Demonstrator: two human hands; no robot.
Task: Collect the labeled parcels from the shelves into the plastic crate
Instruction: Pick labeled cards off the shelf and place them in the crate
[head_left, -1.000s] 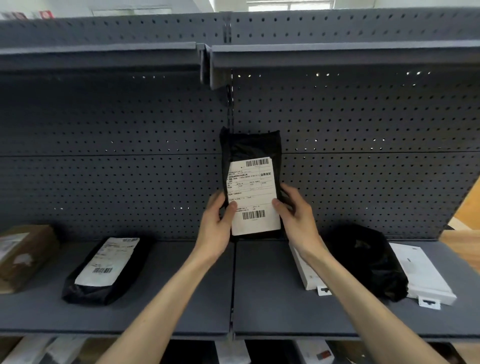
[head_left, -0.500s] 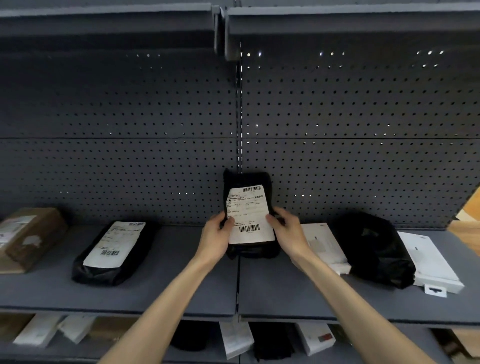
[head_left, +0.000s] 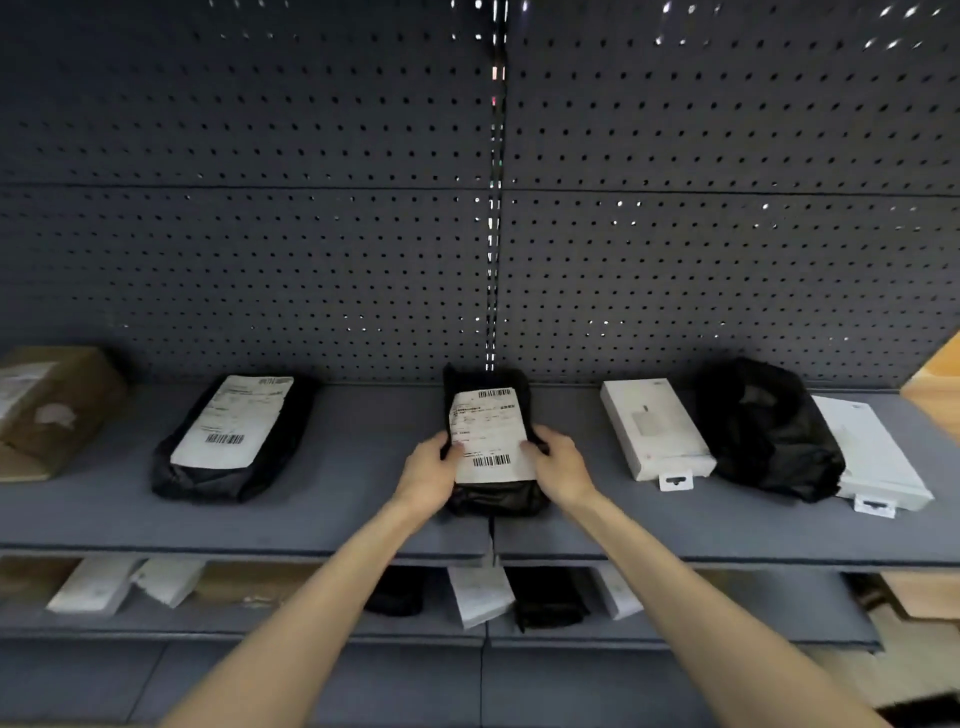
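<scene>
A black parcel with a white barcode label (head_left: 487, 436) is at the middle of the grey shelf (head_left: 353, 514), its lower end low against the shelf surface. My left hand (head_left: 428, 475) grips its left edge and my right hand (head_left: 558, 465) grips its right edge, thumbs on the label. Another labeled black parcel (head_left: 234, 436) lies flat on the shelf to the left. No plastic crate is in view.
A brown cardboard box (head_left: 49, 410) sits at far left. Right of my hands lie a white flat box (head_left: 654, 428), a black bag without visible label (head_left: 769, 428) and another white box (head_left: 878, 457). A lower shelf (head_left: 727, 631) holds more packages. Perforated back panel behind.
Both hands have lowered the labeled black parcel from upright in front of the back panel down to the shelf level. The view has tilted downward, revealing the lower shelf.
</scene>
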